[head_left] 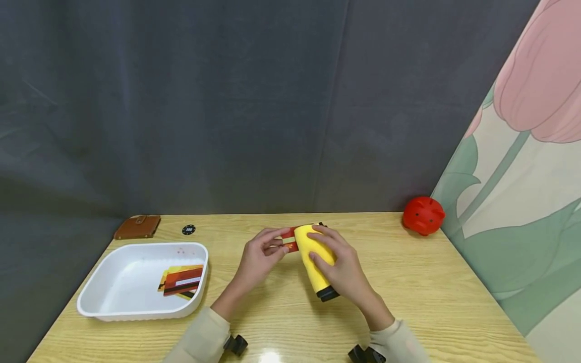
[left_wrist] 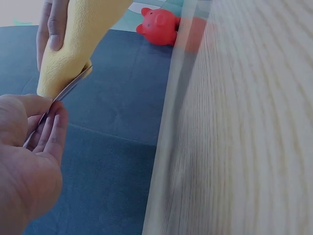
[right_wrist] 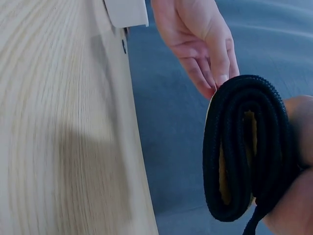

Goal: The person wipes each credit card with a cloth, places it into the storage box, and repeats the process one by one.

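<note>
My right hand point(head_left: 345, 267) grips a rolled yellow cloth point(head_left: 310, 254) with black edging, tilted above the table. In the right wrist view the black-edged end of the roll point(right_wrist: 213, 147) shows its flattened coils. My left hand point(head_left: 257, 254) pinches a red card point(head_left: 289, 241) with a pale stripe between thumb and fingers. The left wrist view shows the card point(left_wrist: 68, 89) edge-on, lying against the yellow roll's end. Its far part is hidden by the roll; whether it sits inside a fold I cannot tell.
A white tray point(head_left: 113, 316) with several red and yellow cards point(head_left: 183, 280) stands on the left. Behind it lie a brown wallet point(head_left: 137, 227) and a black chip point(head_left: 188, 230). A red piggy bank point(head_left: 423, 217) stands at the back right of the wooden table point(head_left: 445, 302).
</note>
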